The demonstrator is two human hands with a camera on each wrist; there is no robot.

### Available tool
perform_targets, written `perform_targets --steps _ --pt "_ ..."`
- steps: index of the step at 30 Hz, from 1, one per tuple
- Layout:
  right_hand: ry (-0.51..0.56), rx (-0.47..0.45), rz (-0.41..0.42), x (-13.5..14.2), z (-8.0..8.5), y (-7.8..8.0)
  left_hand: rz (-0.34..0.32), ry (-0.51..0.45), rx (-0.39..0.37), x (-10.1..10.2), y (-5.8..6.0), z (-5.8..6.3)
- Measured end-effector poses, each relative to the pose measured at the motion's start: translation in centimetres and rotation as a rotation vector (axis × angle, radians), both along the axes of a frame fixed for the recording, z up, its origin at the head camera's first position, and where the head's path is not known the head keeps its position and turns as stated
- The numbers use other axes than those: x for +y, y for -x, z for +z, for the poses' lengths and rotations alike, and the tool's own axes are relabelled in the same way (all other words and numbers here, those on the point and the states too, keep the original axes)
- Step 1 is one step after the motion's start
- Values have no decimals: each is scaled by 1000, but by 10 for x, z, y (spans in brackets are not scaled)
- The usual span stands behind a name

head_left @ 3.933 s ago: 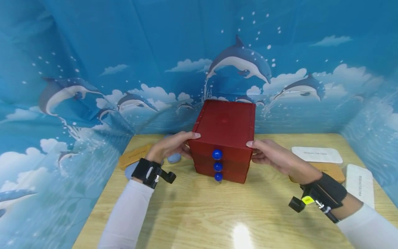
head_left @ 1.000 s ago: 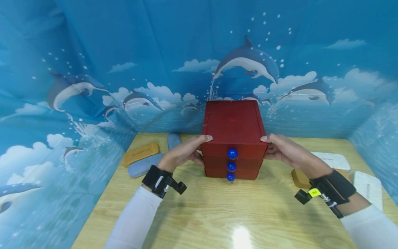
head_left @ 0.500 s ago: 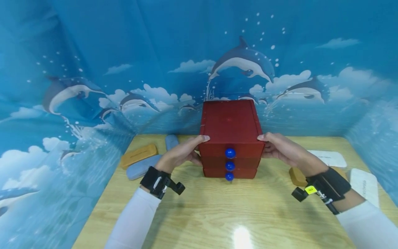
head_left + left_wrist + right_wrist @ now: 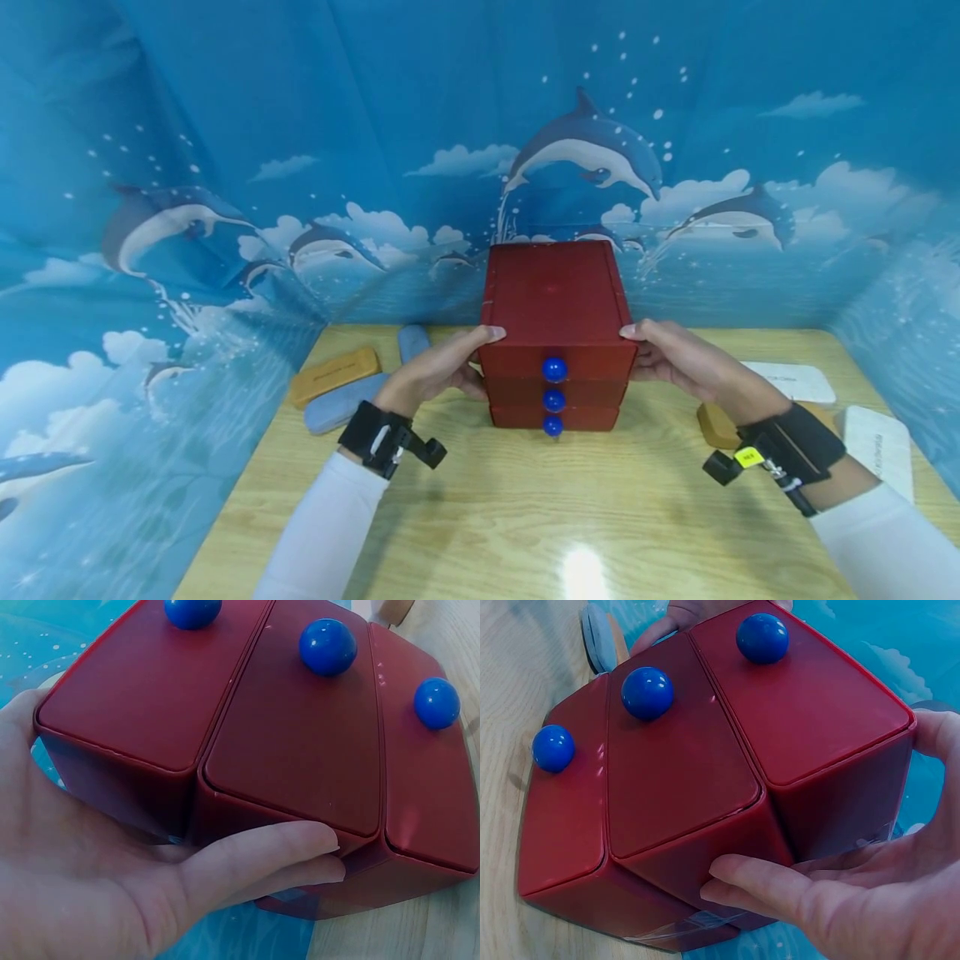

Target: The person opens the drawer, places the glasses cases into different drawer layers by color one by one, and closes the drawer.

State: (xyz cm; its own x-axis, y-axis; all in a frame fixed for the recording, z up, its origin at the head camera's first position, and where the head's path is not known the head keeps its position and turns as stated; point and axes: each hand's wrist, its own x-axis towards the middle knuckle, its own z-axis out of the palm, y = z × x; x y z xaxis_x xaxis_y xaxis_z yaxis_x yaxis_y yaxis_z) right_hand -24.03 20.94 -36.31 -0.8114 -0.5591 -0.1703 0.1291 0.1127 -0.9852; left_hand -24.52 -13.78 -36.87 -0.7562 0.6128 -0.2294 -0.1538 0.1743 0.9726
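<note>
A dark red three-drawer box (image 4: 555, 292) stands at the back of the table, its drawer fronts facing me. Each shut drawer bears a round blue knob (image 4: 554, 400). My left hand (image 4: 442, 367) grips the box's left side, thumb on the top front corner and fingers against the side wall. On the opposite side, my right hand (image 4: 682, 362) holds it the same way. In the left wrist view, the left hand's fingers (image 4: 262, 855) lie along the side of the stacked drawers. The right wrist view shows clear tape (image 4: 705, 920) on the box's right side.
At the left lie a tan case (image 4: 335, 377) and a grey-blue case (image 4: 345, 403), with another blue one (image 4: 413, 342) behind. At the right are two white cases (image 4: 879, 450) and a tan case (image 4: 717, 427), partly behind my wrist. A dolphin-printed curtain (image 4: 420, 125) encloses the table.
Since the earliest frame, the box has turned from a slant to face me squarely and shifted slightly right, both hands keeping their hold. Over the last half second almost nothing differs.
</note>
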Motion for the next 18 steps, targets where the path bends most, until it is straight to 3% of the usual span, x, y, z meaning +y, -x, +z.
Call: perform_targets --steps 18 --pt "18 -3 -43 -1 -1 -2 25 40 6 0 1 -1"
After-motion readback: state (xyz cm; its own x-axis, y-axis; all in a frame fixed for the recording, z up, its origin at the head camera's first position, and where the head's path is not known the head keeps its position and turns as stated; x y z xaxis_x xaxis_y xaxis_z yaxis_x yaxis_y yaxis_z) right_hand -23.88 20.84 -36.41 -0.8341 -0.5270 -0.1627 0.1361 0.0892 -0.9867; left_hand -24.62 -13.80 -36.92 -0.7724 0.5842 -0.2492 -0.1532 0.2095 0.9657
